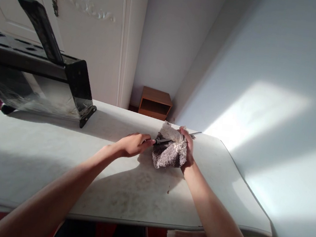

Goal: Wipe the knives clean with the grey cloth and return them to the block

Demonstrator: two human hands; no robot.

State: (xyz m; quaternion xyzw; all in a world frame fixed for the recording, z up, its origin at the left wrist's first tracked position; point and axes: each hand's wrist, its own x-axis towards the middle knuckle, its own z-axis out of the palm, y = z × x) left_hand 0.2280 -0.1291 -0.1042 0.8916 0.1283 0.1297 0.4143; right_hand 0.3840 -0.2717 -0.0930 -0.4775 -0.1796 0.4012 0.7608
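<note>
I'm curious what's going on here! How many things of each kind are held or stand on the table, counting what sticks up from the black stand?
Cloth: 1, in the right hand
Tool: 1, dark-handled, in the left hand
Stand: 1, black
Handle: 1, up from the stand
Total: 4
</note>
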